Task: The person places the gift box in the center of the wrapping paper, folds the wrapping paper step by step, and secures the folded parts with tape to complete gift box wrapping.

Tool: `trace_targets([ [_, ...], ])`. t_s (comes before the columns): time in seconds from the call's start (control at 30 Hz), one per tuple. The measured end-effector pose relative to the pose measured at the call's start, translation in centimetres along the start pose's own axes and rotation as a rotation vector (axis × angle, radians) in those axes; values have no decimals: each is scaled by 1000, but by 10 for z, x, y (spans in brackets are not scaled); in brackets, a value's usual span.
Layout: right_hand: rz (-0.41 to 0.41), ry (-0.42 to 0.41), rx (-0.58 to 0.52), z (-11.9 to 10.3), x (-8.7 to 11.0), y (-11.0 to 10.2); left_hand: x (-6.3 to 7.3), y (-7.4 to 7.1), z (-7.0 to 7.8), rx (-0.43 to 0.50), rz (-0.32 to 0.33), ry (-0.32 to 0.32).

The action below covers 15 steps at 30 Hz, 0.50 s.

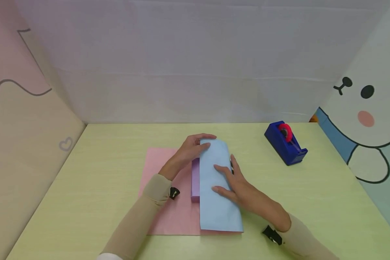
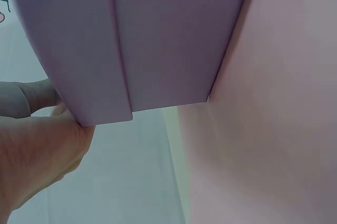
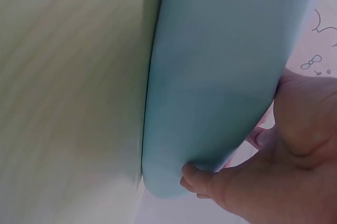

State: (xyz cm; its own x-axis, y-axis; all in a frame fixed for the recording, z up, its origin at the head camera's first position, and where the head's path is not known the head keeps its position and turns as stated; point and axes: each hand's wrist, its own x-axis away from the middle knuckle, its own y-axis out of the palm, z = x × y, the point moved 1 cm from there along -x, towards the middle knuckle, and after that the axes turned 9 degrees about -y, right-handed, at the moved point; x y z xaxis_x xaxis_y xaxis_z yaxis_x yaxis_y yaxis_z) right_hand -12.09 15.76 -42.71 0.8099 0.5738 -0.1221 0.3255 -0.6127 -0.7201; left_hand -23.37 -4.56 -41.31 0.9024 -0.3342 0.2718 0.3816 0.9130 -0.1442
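Observation:
A sheet of wrapping paper, pink (image 1: 172, 218) on one face and light blue (image 1: 219, 213) on the other, lies on the table. On its pink face stands a purple box (image 1: 195, 180), lid seam visible in the left wrist view. The right part of the sheet is folded up over the box, blue side out, hiding most of its top. My left hand (image 1: 191, 148) holds the box's far end, thumb on the blue paper's edge. Spread across the blue fold, my right hand (image 1: 238, 186) rests thumb and index finger on top, other fingers along the right side.
A blue tape dispenser (image 1: 284, 144) with a red-cored roll stands at the back right of the pale yellow-green table (image 1: 94, 187). A white backdrop (image 1: 195, 72) rises behind the table, with printed panels at left and right.

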Motion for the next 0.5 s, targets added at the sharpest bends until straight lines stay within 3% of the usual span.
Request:
trace_targets([
  [0.27,-14,-20,-76,5,-3,-2,1,3,0,-14,13,-7],
  [0.5,-39,14,-181,15,-3,-2,0,8,-4,-50,47,54],
])
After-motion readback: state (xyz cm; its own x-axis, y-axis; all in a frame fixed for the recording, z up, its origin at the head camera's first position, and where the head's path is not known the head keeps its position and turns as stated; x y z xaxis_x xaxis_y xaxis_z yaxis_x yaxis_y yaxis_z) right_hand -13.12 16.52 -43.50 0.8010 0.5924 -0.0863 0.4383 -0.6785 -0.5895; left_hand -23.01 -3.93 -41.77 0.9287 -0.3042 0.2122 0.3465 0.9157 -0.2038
